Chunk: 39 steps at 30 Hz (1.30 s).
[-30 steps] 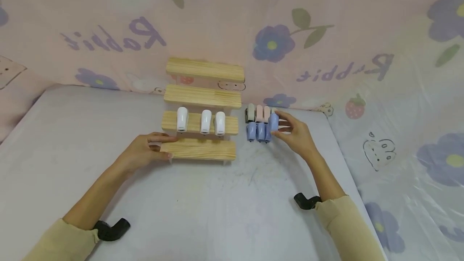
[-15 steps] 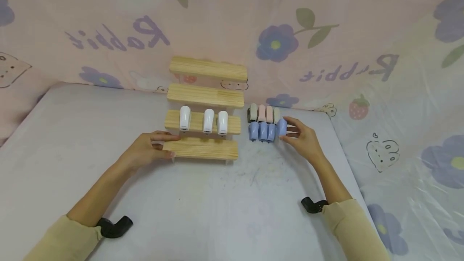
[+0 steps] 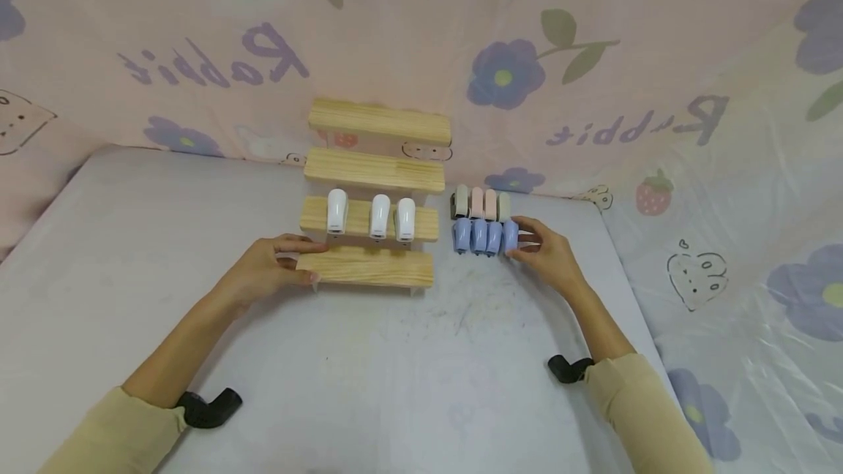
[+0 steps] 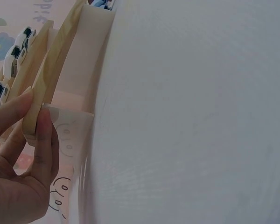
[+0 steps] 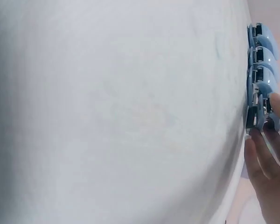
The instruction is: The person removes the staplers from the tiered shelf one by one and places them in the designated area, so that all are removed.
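My left hand (image 3: 260, 269) grips the left end of the lowest wooden shelf board (image 3: 365, 267); the left wrist view shows thumb and fingers (image 4: 43, 154) pinching its end. Three white staplers (image 3: 380, 216) stand on the board above. To the right of the rack, my right hand (image 3: 549, 254) holds a blue stapler (image 3: 510, 237) between thumb and fingers, at the right end of a row of blue staplers (image 3: 479, 237). In the right wrist view the held stapler's far side is partly hidden by the fingers.
Behind the blue row stand pink staplers (image 3: 484, 203) and grey-green staplers (image 3: 460, 201). Two more wooden boards, the top one (image 3: 378, 121) among them, rise at the back of the rack. A patterned curtain (image 3: 395, 35) hangs behind the white table (image 3: 369, 379).
My right hand has moved the blue stapler right and lowered it from above the row to the row's right end. The left hand keeps its grip on the board.
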Motion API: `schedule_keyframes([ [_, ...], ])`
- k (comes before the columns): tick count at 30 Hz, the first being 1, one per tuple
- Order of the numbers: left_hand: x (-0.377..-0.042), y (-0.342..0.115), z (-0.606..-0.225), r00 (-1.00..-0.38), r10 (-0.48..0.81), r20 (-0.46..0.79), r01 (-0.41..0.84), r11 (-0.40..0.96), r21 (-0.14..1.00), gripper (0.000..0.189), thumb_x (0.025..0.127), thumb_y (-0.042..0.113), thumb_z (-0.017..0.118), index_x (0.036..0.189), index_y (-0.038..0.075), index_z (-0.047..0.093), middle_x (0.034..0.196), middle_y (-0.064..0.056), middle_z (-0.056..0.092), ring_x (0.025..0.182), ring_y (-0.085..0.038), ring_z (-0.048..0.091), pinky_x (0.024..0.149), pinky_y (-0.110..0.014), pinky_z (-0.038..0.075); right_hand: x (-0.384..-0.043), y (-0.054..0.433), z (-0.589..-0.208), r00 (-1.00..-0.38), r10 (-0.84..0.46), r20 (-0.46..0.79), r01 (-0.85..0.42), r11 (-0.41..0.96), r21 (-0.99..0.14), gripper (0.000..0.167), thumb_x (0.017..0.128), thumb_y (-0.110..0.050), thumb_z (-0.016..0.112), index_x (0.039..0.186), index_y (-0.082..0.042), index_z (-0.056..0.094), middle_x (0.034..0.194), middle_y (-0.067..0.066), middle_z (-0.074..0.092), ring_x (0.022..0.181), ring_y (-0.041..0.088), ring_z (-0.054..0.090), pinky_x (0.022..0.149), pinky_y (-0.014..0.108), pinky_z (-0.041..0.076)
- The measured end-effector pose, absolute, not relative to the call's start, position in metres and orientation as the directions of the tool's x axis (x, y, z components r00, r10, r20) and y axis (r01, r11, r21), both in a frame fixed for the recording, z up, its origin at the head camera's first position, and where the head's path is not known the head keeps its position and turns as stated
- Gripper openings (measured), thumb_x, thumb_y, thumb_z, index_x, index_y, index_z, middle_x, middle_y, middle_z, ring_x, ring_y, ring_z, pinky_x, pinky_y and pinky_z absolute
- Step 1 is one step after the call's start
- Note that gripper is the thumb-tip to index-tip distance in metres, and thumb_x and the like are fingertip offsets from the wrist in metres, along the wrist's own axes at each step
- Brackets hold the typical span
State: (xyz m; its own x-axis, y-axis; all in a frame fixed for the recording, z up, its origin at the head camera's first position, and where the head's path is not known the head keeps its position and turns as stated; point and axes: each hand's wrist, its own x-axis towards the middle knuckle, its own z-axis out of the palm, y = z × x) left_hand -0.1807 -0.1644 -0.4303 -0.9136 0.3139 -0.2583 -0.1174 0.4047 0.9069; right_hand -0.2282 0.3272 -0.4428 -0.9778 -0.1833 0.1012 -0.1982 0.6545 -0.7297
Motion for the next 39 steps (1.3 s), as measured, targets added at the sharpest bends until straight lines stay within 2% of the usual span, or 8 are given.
schedule_keyframes([
  [12,-0.179,-0.165,-0.428,-0.911,0.318,-0.263,-0.122,0.402,0.907,0.058,0.081,0.025,0.083,0.134,0.012,0.064,0.159,-0.021,0.026,0.125,-0.043,0.047,0.098,-0.047,0.043,-0.229,0.328,-0.452,-0.98,-0.173,0.095,-0.19,0.706,-0.682,0.064,0.084,-0.009,0.08,0.142,-0.013,0.053,0.134,0.015,0.06,0.103,0.028,0.064,0.085,0.038,0.054],
  [24,-0.179,-0.166,-0.428,-0.914,0.314,-0.255,-0.119,0.394,0.911,0.059,0.081,0.025,0.084,0.135,0.012,0.063,0.159,-0.022,0.025,0.129,-0.046,0.043,0.102,-0.053,0.041,-0.234,0.327,-0.454,-0.986,-0.151,0.075,-0.159,0.692,-0.704,0.065,0.083,-0.004,0.08,0.142,-0.009,0.051,0.131,0.021,0.06,0.105,0.033,0.064,0.085,0.04,0.053],
  [33,-0.18,-0.165,-0.429,-0.911,0.319,-0.263,-0.125,0.393,0.911,0.059,0.081,0.024,0.083,0.135,0.011,0.063,0.16,-0.022,0.024,0.132,-0.049,0.038,0.105,-0.057,0.037,-0.232,0.335,-0.452,-0.99,-0.128,0.052,-0.122,0.641,-0.757,0.063,0.086,-0.006,0.078,0.143,-0.01,0.051,0.134,0.02,0.058,0.108,0.036,0.063,0.078,0.018,0.051],
  [39,-0.181,-0.164,-0.43,-0.912,0.314,-0.264,-0.125,0.399,0.909,0.059,0.081,0.025,0.084,0.135,0.012,0.063,0.159,-0.022,0.025,0.131,-0.048,0.04,0.104,-0.056,0.039,-0.23,0.335,-0.45,-0.981,-0.092,0.172,-0.192,0.61,-0.769,0.056,0.086,-0.007,0.078,0.138,-0.005,0.056,0.129,0.018,0.062,0.105,0.033,0.064,0.081,0.013,0.048],
])
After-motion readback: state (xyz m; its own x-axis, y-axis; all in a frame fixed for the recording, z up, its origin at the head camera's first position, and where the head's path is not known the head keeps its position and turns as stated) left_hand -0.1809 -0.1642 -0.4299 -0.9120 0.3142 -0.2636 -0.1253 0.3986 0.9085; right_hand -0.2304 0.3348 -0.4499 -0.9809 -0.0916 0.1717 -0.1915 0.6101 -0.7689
